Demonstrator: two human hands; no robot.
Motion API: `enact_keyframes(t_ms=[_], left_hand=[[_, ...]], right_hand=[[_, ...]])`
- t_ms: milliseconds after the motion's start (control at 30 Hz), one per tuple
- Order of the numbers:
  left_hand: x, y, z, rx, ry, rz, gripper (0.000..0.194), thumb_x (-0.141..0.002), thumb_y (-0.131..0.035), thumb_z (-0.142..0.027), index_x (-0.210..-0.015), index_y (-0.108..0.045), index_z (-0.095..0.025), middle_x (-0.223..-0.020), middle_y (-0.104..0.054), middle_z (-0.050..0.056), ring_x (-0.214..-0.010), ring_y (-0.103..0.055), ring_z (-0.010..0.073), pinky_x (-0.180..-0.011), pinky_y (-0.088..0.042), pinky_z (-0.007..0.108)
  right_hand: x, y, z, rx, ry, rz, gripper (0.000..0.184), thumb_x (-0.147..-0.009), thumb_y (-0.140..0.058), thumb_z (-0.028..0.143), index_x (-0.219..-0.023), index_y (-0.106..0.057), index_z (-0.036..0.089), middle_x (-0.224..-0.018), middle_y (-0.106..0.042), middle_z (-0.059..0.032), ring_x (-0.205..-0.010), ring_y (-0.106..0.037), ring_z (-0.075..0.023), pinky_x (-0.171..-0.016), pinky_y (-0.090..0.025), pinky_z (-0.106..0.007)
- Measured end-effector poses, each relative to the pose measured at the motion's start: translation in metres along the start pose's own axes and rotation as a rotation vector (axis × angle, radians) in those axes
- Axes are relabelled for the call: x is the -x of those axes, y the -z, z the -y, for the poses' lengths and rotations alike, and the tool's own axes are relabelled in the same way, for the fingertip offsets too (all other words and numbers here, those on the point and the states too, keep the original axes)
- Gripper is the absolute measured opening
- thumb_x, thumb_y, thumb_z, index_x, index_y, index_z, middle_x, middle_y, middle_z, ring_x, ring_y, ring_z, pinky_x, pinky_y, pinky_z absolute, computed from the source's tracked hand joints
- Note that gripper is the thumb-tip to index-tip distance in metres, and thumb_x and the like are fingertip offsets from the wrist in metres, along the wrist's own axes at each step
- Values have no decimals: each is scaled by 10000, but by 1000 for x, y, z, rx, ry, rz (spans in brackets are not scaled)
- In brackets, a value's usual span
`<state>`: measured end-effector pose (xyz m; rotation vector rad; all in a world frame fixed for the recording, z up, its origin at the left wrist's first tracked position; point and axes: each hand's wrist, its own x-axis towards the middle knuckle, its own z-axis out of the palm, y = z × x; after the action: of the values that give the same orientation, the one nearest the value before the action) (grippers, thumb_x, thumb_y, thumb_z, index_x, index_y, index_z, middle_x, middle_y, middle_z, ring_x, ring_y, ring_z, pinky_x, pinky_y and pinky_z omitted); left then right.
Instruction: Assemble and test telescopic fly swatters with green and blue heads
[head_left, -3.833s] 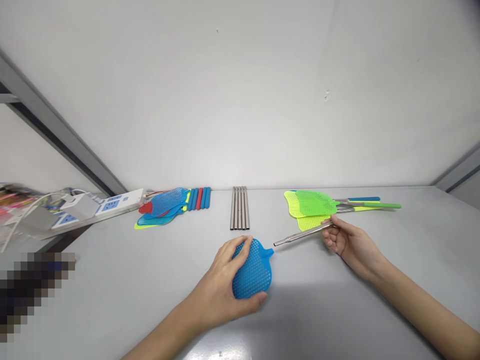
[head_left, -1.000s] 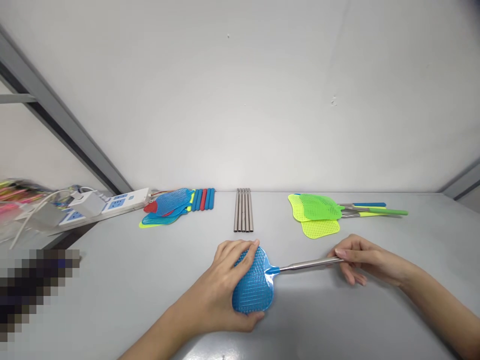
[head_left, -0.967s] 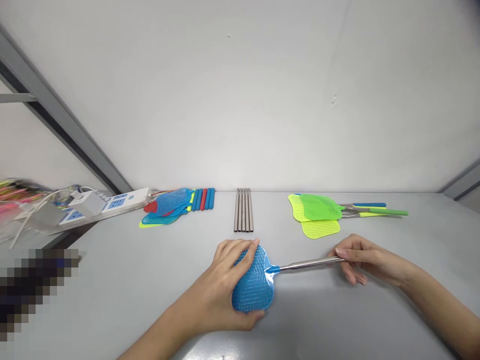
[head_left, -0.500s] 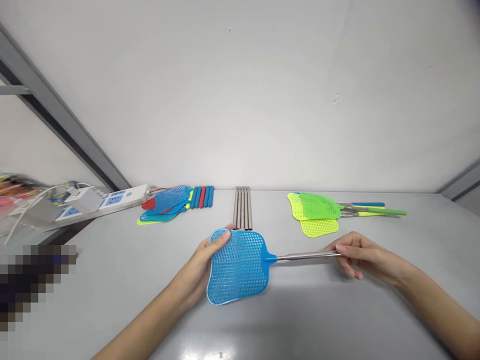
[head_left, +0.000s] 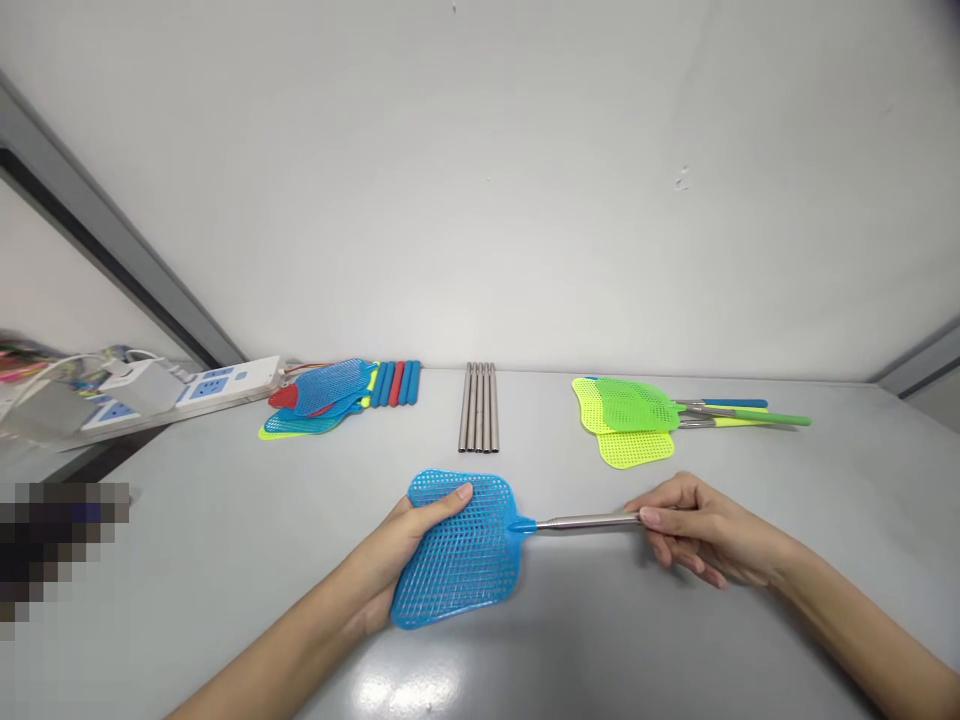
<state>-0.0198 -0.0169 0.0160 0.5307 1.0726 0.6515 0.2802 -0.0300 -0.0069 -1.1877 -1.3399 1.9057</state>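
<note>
A blue fly swatter head (head_left: 469, 560) with a mesh face is held above the grey table, tilted slightly. My left hand (head_left: 409, 545) grips its left side, thumb across the mesh and the other fingers hidden behind it. From the head's right side runs a silver metal rod (head_left: 589, 521), joined at the blue socket. My right hand (head_left: 694, 525) pinches the free end of this rod between thumb and fingers, its lower fingers curled loosely. Just beyond the swatter head several metal rods (head_left: 478, 410) lie side by side.
At the back left lie stacked swatter heads (head_left: 330, 388) beside a row of blue and red grip sleeves (head_left: 396, 384). Fly swatters with handles (head_left: 637, 408) are piled at the back right. A power strip (head_left: 232, 382) with plugged-in adapters runs along the left edge; a wall rises behind.
The swatter head and rod have shifted a little left and down in view with both hands. The head's tilt has changed slightly. My grips look the same.
</note>
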Motion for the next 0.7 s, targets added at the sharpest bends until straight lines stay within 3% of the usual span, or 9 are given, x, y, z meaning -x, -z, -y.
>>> enact_keyframes(t_ms=[267,400,567,700], left_hand=[[4,-8,1,-42,-16,-51,361,-724,-652,-378,-987,-562,-148,-858,-686,117,-740,-661,268,-698,-530,436],[5,-6,-3,-42,-4,-60,380,-711,-665,-378,-1003,-560,-159,-856,-686,101,-725,-663,250,-700,-532,417],[7,0,-11,-82,-42,-9,341,-722,-654,-378,-969,-592,-152,-894,-680,101,-785,-653,257,-743,-517,423],[7,0,-12,-176,-107,10,296,-726,-645,-384,-890,-622,-139,-857,-685,99,-777,-651,247,-727,-521,387]], right_hand=[[-1,0,-3,3,27,4,321,-781,-574,352,-589,-637,102,-479,-516,6,-330,-363,-38,-265,-283,-138],[0,0,1,57,42,12,335,-802,-556,350,-597,-634,98,-500,-536,-10,-379,-415,-51,-351,-333,-164],[4,-2,16,245,52,21,327,-802,-548,373,-639,-639,105,-608,-556,-38,-526,-469,-96,-477,-366,-209],[5,-5,18,520,55,28,347,-832,-488,373,-582,-539,137,-614,-462,-3,-550,-403,-100,-491,-307,-221]])
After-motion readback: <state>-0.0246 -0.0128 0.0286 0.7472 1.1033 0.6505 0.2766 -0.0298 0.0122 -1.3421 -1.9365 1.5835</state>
